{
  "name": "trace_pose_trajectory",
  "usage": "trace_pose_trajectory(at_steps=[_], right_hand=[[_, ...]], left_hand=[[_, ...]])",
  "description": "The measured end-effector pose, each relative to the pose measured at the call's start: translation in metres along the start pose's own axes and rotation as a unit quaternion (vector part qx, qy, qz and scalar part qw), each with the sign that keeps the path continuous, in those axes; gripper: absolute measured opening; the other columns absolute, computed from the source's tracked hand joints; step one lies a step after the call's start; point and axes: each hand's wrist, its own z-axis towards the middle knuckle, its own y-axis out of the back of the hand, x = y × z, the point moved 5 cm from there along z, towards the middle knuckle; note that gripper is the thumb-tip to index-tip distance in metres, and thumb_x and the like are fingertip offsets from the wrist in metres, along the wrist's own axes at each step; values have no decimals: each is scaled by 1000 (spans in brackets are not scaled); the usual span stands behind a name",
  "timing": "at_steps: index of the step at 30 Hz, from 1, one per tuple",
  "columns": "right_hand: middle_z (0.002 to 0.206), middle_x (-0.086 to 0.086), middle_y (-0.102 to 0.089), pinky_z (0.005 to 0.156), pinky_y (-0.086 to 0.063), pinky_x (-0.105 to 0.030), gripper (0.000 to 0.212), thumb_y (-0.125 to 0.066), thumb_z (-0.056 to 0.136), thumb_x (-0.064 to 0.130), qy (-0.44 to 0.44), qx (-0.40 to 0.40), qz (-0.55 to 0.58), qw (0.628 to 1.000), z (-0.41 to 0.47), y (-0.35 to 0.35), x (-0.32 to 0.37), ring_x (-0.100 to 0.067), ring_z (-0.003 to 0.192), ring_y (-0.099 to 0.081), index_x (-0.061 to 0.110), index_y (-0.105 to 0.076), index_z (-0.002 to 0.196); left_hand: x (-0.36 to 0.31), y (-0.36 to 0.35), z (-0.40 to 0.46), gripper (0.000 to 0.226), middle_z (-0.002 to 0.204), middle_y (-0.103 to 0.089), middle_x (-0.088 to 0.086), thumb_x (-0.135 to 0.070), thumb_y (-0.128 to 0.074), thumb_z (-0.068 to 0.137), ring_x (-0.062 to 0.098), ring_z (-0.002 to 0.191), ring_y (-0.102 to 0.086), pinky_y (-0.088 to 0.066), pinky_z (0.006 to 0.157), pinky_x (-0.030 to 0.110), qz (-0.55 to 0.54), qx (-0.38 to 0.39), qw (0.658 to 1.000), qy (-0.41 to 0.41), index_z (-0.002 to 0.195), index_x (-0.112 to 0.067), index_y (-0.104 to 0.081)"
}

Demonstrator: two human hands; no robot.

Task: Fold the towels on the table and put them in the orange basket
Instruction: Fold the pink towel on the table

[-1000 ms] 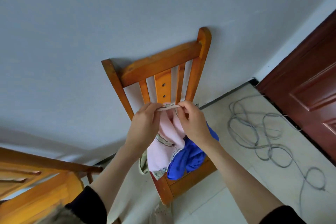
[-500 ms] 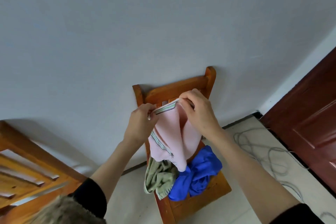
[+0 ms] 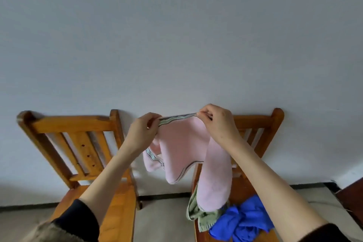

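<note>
I hold both arms raised and outstretched, black sleeves pushed back. My left hand (image 3: 142,133) and right hand (image 3: 218,122) each pinch the striped top edge of the pink towel (image 3: 182,149), level and apart.

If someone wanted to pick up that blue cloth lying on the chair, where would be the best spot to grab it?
The blue cloth lies bunched in a loose heap on the seat of the right chair, beside the green towel. Probably best to come from above and pinch one of the raised folds at the top of the heap, since no flat edge or corner shows clearly.
</note>
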Motion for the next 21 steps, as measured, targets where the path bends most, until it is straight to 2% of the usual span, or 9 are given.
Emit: trace_pose_trajectory(at_steps=[4, 6, 8, 9, 11, 13, 16, 18, 21], right_hand=[[84, -1, -62, 67, -36, -20, 11, -59, 86, 14, 26, 100, 14, 995, -1, -50, 52, -15, 81, -55, 6, -66, 83], [86, -2, -56, 66, -35, -21, 13, -53, 89, 11, 65, 161, -8, 985, -4, -82, 82, -19, 83, -54, 7, -65, 87], [80, 1, -53, 59, -35, -17, 15, -51, 90, 11, 99, 187, 7, 977, -8, -108, 113, -16, 74, -52, 9, -65, 86], [75, 4, -53, 53, -34, -12, 14, -53, 91, 13, 111, 195, 33, 974, -9, -122, 132, -11, 68, -51, 12, -64, 82], [64, 9, -53, 48, -37, -8, 19, -60, 90, 22, 114, 203, 95, 968, -11, -147, 165, -4, 58, -49, 16, -58, 72], [54, 9, -49, 45, -34, -13, 33, -65, 86, 36, 127, 226, 140, 956, -14, -172, 198, -6, 50, -45, 18, -52, 62], [51, 6, -47, 50, -32, -29, 44, -60, 83, 52, 201, 260, 130, 935, -24, -209, 250, -11, 49, -42, 18, -47, 58], [52, 7, -47, 52, -32, -26, 39, -60, 86, 46, 245, 279, 145, 917, -32, -231, 285, -8, 51, -44, 20, -47, 60], [62, 11, -51, 52, -35, -11, 22, -61, 89, 25, 289, 335, 176, 879, -49, -264, 336, -9, 61, -48, 21, -50, 71]], left_hand=[[28, 75, -41, 17, 86, -63, -1, -13, -52, 94, 11, 75, -54, -38, 60, 5, 59, -41, 997, 18, 102, -9, -66], [42, 116, -63, 14, 82, -62, -3, -12, -52, 94, 10, 72, -54, -40, 60, 7, 85, -77, 993, 41, 97, -10, -65], [56, 155, -84, 12, 77, -58, -9, -11, -52, 93, 6, 69, -51, -38, 60, 6, 108, -123, 984, 72, 93, -11, -64], [63, 177, -96, 12, 77, -57, -8, -10, -52, 93, 6, 69, -50, -36, 60, 7, 121, -149, 977, 91, 91, -10, -64], [77, 215, -120, 13, 85, -59, -2, -9, -51, 93, 12, 73, -50, -33, 60, 12, 143, -197, 961, 129, 91, -9, -64], [91, 252, -147, 14, 91, -58, -2, -10, -51, 93, 8, 74, -51, -35, 62, 11, 154, -249, 941, 170, 91, -12, -65], [102, 299, -195, 13, 92, -56, -3, -11, -53, 93, 3, 75, -49, -34, 66, 7, 179, -322, 905, 212, 93, -14, -66], [106, 325, -228, 14, 94, -56, -2, -12, -53, 93, 5, 76, -48, -33, 67, 2, 201, -356, 881, 236, 97, -12, -66], [111, 357, -279, 15, 92, -58, -3, -14, -52, 94, 4, 75, -49, -34, 65, 3, 224, -396, 847, 274, 99, -14, -66]])
